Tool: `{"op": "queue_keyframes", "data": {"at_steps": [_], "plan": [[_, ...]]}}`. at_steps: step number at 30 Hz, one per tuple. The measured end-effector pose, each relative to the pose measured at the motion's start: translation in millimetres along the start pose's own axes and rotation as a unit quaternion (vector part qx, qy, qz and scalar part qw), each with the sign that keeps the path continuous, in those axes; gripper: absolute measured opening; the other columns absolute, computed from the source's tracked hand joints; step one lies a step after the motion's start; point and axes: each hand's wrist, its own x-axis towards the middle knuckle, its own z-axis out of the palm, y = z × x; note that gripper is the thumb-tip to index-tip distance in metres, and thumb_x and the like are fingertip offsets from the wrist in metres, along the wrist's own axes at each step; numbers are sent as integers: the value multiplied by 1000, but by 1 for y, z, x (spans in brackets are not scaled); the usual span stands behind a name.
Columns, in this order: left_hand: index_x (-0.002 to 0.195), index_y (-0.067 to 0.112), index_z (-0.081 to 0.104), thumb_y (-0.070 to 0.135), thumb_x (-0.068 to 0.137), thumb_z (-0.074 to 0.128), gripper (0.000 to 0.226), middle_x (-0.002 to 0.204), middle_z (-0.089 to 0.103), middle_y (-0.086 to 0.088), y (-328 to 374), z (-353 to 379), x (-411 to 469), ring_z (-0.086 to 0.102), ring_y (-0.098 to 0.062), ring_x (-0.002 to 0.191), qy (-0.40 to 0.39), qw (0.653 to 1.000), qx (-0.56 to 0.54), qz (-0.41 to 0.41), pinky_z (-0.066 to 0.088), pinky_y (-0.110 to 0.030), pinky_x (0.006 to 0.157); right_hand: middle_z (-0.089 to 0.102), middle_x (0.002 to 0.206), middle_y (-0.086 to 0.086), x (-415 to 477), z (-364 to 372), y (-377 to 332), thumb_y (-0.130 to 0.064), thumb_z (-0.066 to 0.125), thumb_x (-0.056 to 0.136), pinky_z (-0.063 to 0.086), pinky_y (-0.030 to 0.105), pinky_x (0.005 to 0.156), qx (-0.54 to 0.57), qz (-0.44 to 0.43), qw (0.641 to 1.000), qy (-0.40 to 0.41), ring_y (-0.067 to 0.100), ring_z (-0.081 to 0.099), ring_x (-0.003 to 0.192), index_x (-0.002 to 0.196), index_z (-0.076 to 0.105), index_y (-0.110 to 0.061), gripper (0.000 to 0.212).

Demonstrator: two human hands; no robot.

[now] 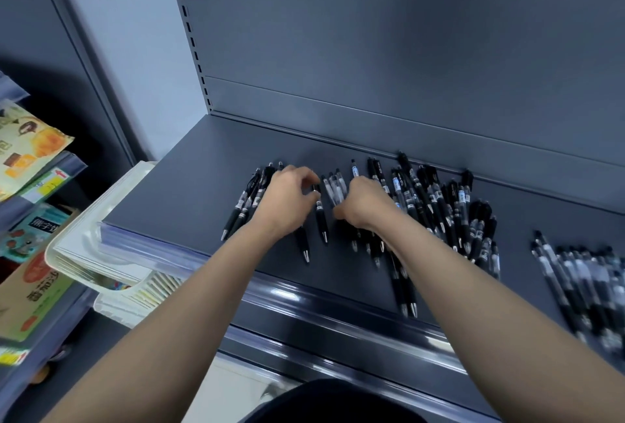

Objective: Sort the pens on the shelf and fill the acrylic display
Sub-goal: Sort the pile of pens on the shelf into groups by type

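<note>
Reaching from the near edge across a dark grey metal shelf (203, 186) with both arms. Pinching the far end of one black click pen (320, 216) in the left hand (287, 199); curling the right hand (363, 206), just beside it, round clear-barrelled pens (333, 187). Lying front to back, silver tips nearward: three clusters of black pens (449, 216), too blurred for counting singly. Flanking left: cream plastic trays (88, 236), printed packets (30, 152).

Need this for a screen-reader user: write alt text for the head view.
Two hands sort black pens on a grey shelf. The left hand pinches one pen; the right hand grips a few clear pens. Larger pen piles lie to their right.
</note>
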Motion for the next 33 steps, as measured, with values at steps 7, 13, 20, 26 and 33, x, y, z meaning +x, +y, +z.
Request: {"op": "queue_keyframes", "data": {"at_steps": [7, 13, 20, 26, 33], "plan": [[94, 3, 67, 27, 87, 60, 26, 98, 67, -15, 18, 19, 12, 57, -33, 101, -38, 992, 111, -37, 45, -33, 83, 49, 59, 8, -3, -18, 28, -20, 65, 80, 38, 25, 51, 90, 15, 994, 52, 24, 49, 57, 63, 51, -8, 25], [112, 6, 58, 56, 82, 59, 59, 122, 56, -18, 35, 41, 25, 44, -37, 118, -56, 959, 259, -100, 41, -39, 92, 58, 68, 10, -12, -27, 49, -16, 66, 80, 49, 29, 66, 134, 7, 988, 72, 21, 54, 62, 70, 60, -9, 13], [111, 9, 57, 34, 85, 62, 37, 119, 58, -16, 53, 55, 32, 45, -36, 116, -72, 957, 255, -117, 39, -34, 78, 52, 63, 9, -16, -28, 63, -11, 62, 80, 41, 26, 58, 153, 6, 985, 81, 20, 49, 57, 63, 50, -10, 21], [94, 4, 60, 14, 81, 60, 16, 104, 63, -11, 62, 55, 32, 62, -32, 98, -84, 970, 189, -127, 47, -34, 68, 55, 69, 10, -22, -32, 72, -14, 65, 83, 42, 25, 56, 158, -10, 984, 77, 18, 49, 59, 73, 56, -8, 14], [62, 10, 43, 15, 79, 64, 27, 74, 58, -9, 58, 55, 36, 58, -26, 70, -96, 973, 97, -188, 45, -29, 60, 52, 70, 10, -25, -36, 82, -13, 63, 84, 36, 20, 47, 169, -15, 982, 78, 18, 46, 58, 74, 52, -9, 16]]}}
